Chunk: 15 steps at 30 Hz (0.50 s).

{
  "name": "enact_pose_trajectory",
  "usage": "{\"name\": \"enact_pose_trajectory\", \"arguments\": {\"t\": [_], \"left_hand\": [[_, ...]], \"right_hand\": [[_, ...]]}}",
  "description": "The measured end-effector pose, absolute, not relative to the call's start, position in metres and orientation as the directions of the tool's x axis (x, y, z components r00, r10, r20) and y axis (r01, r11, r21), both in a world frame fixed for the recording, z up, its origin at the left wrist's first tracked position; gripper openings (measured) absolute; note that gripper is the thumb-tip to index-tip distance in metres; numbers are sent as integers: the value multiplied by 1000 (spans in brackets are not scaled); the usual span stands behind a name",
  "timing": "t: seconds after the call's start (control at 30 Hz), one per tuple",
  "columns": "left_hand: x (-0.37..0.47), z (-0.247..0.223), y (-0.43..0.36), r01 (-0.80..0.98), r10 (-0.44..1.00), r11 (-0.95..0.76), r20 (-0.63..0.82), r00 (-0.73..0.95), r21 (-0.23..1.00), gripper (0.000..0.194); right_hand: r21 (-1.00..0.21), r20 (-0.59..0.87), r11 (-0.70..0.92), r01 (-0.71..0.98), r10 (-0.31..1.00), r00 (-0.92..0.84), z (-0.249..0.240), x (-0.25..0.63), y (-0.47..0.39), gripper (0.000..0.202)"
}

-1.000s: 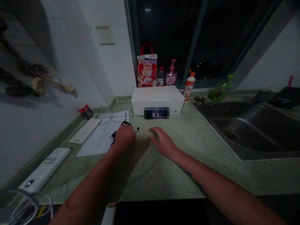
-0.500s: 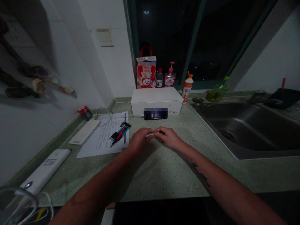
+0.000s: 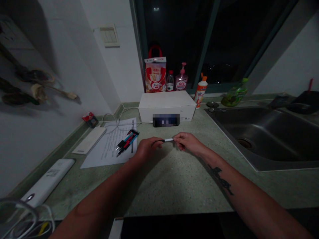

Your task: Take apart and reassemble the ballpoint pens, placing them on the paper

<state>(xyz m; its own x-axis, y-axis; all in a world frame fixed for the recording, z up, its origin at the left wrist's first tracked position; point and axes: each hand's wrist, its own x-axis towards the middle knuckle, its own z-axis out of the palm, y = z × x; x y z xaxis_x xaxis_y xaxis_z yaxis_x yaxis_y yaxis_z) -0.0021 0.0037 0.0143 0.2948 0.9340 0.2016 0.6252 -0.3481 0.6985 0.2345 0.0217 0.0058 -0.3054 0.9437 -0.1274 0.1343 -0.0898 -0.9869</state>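
Note:
A slim pen (image 3: 168, 140) with a white barrel and a dark part spans the gap between my hands, above the counter. My left hand (image 3: 149, 146) pinches its dark end, and my right hand (image 3: 185, 142) pinches the white end. Just behind them a phone (image 3: 165, 120), its screen blurred out, leans on a white box (image 3: 166, 101). To the left, several pens (image 3: 128, 142) in black, red and blue lie bunched on a printed sheet (image 3: 99, 154).
A steel sink (image 3: 266, 132) is set into the counter (image 3: 164, 186) at right. Bottles and a red-and-white bag (image 3: 156, 74) stand behind the box. A white flat box (image 3: 90, 140), a power strip (image 3: 50, 179) and cables lie at left.
My hands have moved apart, my right hand shifting right, and more of the white barrel now shows between them. The view has shifted slightly.

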Motion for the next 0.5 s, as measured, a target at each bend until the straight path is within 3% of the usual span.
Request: {"name": "enact_pose_trajectory", "arguments": {"t": [0.17, 0.27, 0.37, 0.5], "left_hand": [[-1, 11, 5, 599, 956, -281, 168, 239, 750, 27], [0, 9, 5, 580, 954, -294, 196, 226, 760, 20], [0, 8, 4, 570, 951, -305, 217, 219, 763, 18], [0, 9, 4, 560, 949, -312, 227, 218, 768, 17]], "right_hand": [[-984, -5, 47, 173, 957, -289, 10, 230, 22, 29], [-961, -56, 26, 276, 957, -283, 11, 229, 19, 27], [-932, -63, 39, 360, 961, -269, 12, 229, 15, 40], [-944, 41, 128, 306, 961, -275, 12, 227, 13, 22]]}}
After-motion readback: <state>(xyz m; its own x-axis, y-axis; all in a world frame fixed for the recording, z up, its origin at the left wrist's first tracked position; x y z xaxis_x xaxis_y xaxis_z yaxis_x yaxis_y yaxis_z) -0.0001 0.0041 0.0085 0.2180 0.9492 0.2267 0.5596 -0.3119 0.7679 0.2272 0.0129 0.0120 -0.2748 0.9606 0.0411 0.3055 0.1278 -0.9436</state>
